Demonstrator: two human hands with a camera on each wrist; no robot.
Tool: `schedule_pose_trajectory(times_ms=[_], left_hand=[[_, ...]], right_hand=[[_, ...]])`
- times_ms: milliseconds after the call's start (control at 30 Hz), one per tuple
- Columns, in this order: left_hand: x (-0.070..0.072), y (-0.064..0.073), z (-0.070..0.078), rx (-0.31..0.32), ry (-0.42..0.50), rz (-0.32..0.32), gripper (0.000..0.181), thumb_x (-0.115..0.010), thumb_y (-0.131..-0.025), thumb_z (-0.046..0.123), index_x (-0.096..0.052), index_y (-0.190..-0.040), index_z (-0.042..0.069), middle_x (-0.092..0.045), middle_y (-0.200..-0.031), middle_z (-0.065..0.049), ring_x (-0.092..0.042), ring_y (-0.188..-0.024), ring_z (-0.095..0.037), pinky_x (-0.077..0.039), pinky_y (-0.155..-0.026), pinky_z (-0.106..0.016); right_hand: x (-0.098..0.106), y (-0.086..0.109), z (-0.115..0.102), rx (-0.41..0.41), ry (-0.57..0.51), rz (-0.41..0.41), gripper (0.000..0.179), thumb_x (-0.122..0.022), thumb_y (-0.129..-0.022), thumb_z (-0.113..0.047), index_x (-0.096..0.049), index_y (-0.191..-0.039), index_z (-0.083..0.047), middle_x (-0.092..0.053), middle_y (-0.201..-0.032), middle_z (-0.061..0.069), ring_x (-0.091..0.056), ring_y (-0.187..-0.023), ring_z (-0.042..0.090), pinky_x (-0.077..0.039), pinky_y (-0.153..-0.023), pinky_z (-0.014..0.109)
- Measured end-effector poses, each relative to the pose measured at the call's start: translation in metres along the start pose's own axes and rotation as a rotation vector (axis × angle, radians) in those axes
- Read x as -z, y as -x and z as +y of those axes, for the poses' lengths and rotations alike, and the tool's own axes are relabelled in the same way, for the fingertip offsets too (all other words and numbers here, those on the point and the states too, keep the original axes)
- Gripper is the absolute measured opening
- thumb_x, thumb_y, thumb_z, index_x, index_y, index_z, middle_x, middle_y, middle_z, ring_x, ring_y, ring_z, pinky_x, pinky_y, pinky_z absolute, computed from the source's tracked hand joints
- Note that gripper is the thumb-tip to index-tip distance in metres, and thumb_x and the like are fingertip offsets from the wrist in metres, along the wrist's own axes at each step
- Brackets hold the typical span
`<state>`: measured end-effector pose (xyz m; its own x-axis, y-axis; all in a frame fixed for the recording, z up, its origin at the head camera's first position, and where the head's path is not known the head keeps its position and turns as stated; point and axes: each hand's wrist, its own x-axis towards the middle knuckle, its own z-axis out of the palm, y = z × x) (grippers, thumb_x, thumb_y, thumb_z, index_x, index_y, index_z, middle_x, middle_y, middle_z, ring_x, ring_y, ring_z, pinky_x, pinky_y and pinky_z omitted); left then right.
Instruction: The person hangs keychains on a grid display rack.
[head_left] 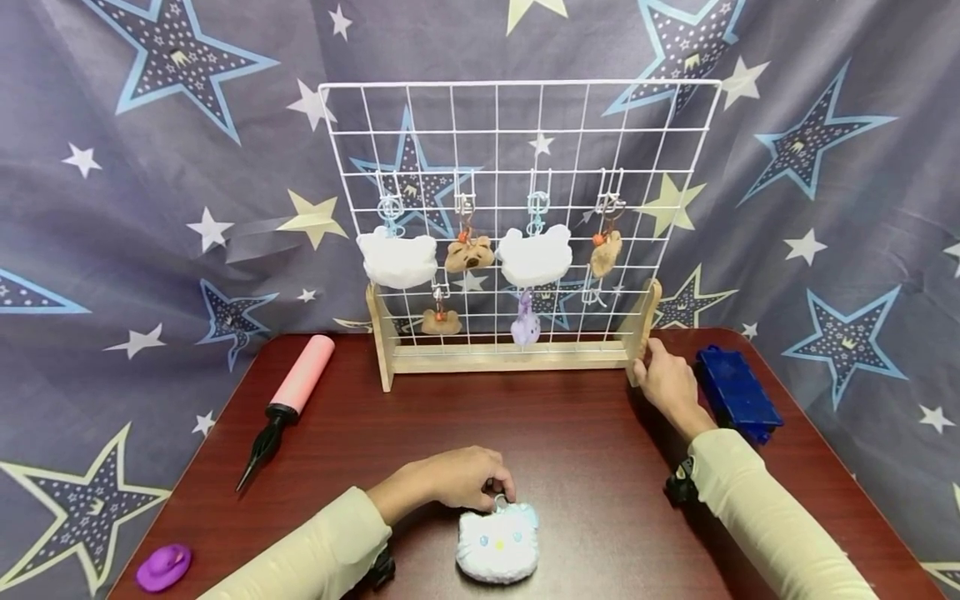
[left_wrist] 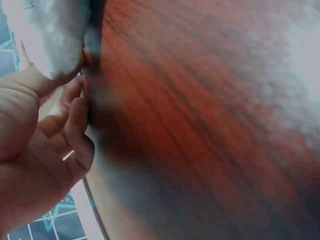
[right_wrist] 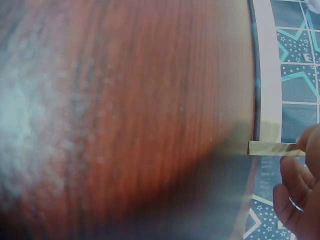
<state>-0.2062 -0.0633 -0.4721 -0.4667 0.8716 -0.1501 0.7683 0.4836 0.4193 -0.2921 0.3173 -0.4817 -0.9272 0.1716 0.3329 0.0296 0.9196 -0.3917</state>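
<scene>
A white plush cat-face keychain [head_left: 498, 546] lies on the table with its face up. My left hand [head_left: 467, 478] holds it at the metal ring on its top edge; in the left wrist view the white plush [left_wrist: 52, 35] is beside the thumb. At the back stands a white wire grid rack [head_left: 517, 131] in a wooden base [head_left: 510, 358]. My right hand [head_left: 667, 379] grips the base's right upright [head_left: 643, 333], and the right wrist view has the fingers around that wooden end piece [right_wrist: 275, 149].
On the rack hang white plush keychains [head_left: 534, 254], brown bear keychains [head_left: 470, 253] and a purple one [head_left: 526, 323]. An empty hook [head_left: 595, 292] is at lower right. A blue case [head_left: 738, 390] lies right; a pink pump [head_left: 302, 375] and purple object [head_left: 163, 567] lie left.
</scene>
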Motion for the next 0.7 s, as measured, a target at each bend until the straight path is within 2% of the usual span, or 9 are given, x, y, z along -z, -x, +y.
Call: schedule_pose_trajectory(times_ms=[133,233,333,433,500,600,700], left_hand=[[0.0009,-0.0026,0.0038,0.01,-0.07,-0.008,0.014,-0.074,-0.082,0.012,-0.071,-0.087,0.025,-0.053,-0.085,0.013,-0.045,-0.077,0.002,-0.038,-0.071,-0.012],[0.0009,-0.0041,0.0051,0.041,-0.091,-0.01,0.016,-0.074,-0.081,0.013,-0.069,-0.089,0.026,-0.051,-0.085,0.014,-0.045,-0.077,0.002,-0.039,-0.07,-0.013],[0.0003,-0.0036,0.0038,0.053,-0.074,-0.01,0.024,-0.075,-0.084,0.014,-0.071,-0.102,0.029,-0.053,-0.09,0.014,-0.047,-0.081,0.002,-0.041,-0.073,-0.013],[-0.0001,-0.0024,0.0025,0.029,-0.065,-0.022,0.036,-0.075,-0.088,0.017,-0.073,-0.119,0.034,-0.057,-0.095,0.014,-0.047,-0.081,0.003,-0.041,-0.071,-0.013],[0.0002,-0.0021,0.0022,0.009,-0.068,-0.031,0.036,-0.075,-0.09,0.02,-0.073,-0.122,0.036,-0.059,-0.097,0.014,-0.046,-0.08,0.003,-0.04,-0.07,-0.012],[-0.0003,-0.0032,0.0021,0.011,-0.099,-0.033,0.025,-0.077,-0.09,0.024,-0.076,-0.112,0.036,-0.059,-0.097,0.015,-0.047,-0.079,0.003,-0.041,-0.071,-0.013],[-0.0012,-0.0045,0.0029,0.035,-0.135,-0.035,0.015,-0.078,-0.088,0.025,-0.072,-0.098,0.035,-0.056,-0.094,0.015,-0.047,-0.079,0.002,-0.041,-0.072,-0.015]], right_hand=[[-0.0001,0.0004,0.0,-0.01,-0.004,0.005,0.033,-0.062,-0.094,-0.026,-0.056,-0.121,-0.006,-0.071,-0.101,0.034,-0.067,-0.084,0.056,-0.05,-0.066,0.064],[-0.0004,0.0003,0.0,-0.014,-0.002,0.005,0.034,-0.062,-0.095,-0.026,-0.056,-0.121,-0.006,-0.07,-0.101,0.034,-0.066,-0.084,0.056,-0.05,-0.066,0.064],[-0.0013,0.0003,0.0001,-0.011,0.0,0.004,0.033,-0.062,-0.095,-0.026,-0.056,-0.121,-0.006,-0.07,-0.102,0.034,-0.066,-0.084,0.056,-0.05,-0.066,0.064],[-0.0009,0.0004,-0.0001,-0.003,-0.001,0.009,0.034,-0.062,-0.094,-0.025,-0.056,-0.122,-0.005,-0.07,-0.101,0.034,-0.066,-0.084,0.056,-0.05,-0.067,0.065],[-0.0006,0.0001,-0.0003,0.003,-0.003,0.013,0.035,-0.062,-0.094,-0.025,-0.056,-0.123,-0.005,-0.07,-0.101,0.034,-0.066,-0.084,0.057,-0.05,-0.067,0.065],[0.0002,-0.0002,-0.0002,0.008,-0.005,0.014,0.035,-0.061,-0.095,-0.024,-0.056,-0.123,-0.004,-0.07,-0.102,0.035,-0.066,-0.084,0.057,-0.05,-0.068,0.065],[-0.0002,-0.0001,-0.0005,0.01,-0.005,0.011,0.035,-0.061,-0.095,-0.024,-0.056,-0.123,-0.004,-0.07,-0.102,0.035,-0.066,-0.085,0.057,-0.05,-0.069,0.065]])
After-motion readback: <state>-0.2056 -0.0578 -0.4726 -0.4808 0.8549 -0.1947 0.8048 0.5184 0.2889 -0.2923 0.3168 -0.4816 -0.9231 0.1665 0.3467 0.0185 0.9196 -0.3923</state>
